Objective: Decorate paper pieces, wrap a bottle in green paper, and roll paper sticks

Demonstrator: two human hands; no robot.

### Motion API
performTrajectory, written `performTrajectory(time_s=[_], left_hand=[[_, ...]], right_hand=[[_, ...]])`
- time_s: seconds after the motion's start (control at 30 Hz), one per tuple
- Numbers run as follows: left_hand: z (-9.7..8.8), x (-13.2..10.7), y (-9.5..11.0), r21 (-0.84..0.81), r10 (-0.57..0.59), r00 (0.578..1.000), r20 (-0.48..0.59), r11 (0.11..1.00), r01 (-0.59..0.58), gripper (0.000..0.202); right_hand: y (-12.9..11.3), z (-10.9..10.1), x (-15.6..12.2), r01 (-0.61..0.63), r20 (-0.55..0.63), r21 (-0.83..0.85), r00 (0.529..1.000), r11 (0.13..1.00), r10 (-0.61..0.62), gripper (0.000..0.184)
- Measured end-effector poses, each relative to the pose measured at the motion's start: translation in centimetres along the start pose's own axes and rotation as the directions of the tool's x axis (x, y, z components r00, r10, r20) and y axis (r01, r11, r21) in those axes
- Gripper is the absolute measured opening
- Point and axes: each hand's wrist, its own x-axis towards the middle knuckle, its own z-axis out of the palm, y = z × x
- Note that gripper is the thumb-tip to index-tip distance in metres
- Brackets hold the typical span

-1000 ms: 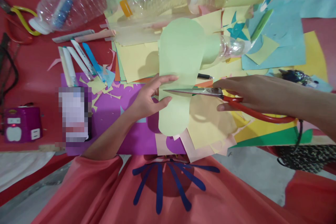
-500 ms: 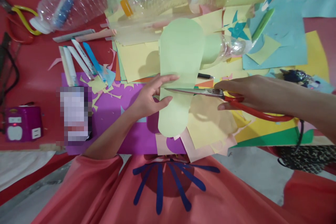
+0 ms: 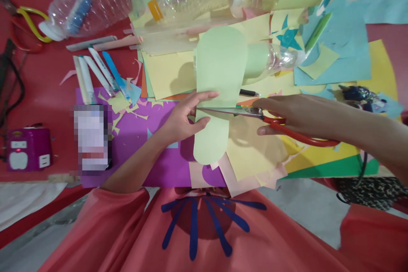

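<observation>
A pale green paper cutout (image 3: 221, 66), rounded at both ends like a shoe sole, is held up above the table. My left hand (image 3: 185, 114) grips its left edge, index finger and thumb on the front face, the other fingers partly hidden behind. In my right hand (image 3: 287, 114) are scissors (image 3: 248, 111) with red handles. Their blades lie crosswise over the narrower part of the cutout, nearly together, tips close to my left fingers. The paper's right edge steps inward at the blades. Behind the cutout lies a plastic bottle (image 3: 277, 58) wrapped partly in green paper.
Clear plastic bottles (image 3: 95, 6) lie along the back. To the left are markers (image 3: 97, 70), a phone (image 3: 92, 138), a purple box-shaped device (image 3: 29, 148) and yellow-and-red-handled pliers (image 3: 33, 23). A black pen (image 3: 249, 92), paper scraps (image 3: 127, 104) and blue sheets (image 3: 338, 51) cover the table.
My right hand and the scissors have shifted left, and the blades reach further across the cutout. The left hand keeps its grip, almost unmoved.
</observation>
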Motion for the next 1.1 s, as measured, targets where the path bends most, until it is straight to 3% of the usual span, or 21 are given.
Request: performTrajectory(time_s=[0.33,0.7,0.77,0.87,1.0,1.1], left_hand=[[-0.1,0.2,0.6,0.003,0.013,1.000,0.018,1.000,-0.013,0.048],[-0.1,0.0,0.1,0.039,-0.002,1.000,0.022,0.999,0.001,0.050],[-0.3,0.1,0.0,0.041,-0.005,0.999,-0.034,0.999,0.007,0.048],[-0.8,0.4,-0.5,0.060,0.018,0.978,-0.210,0.998,-0.006,0.042],[-1.2,0.9,-1.3,0.108,0.097,0.889,-0.448,0.993,-0.054,0.038],[-1.2,1.1,-1.7,0.103,0.089,0.848,-0.523,0.994,-0.041,0.034]], right_hand=[[0.1,-0.1,0.2,0.023,-0.003,0.051,1.000,0.998,-0.022,0.061],[0.6,0.3,0.1,0.022,-0.051,-0.002,0.998,1.000,-0.022,0.057],[0.9,0.3,0.1,-0.010,-0.054,-0.027,0.999,1.000,0.008,0.061],[1.9,0.2,0.1,-0.111,-0.092,-0.077,0.990,0.991,0.104,0.064],[3.5,0.2,0.3,-0.242,-0.157,-0.114,0.962,0.964,0.223,0.061],[4.3,0.2,0.8,-0.296,-0.169,-0.123,0.947,0.947,0.274,0.064]])
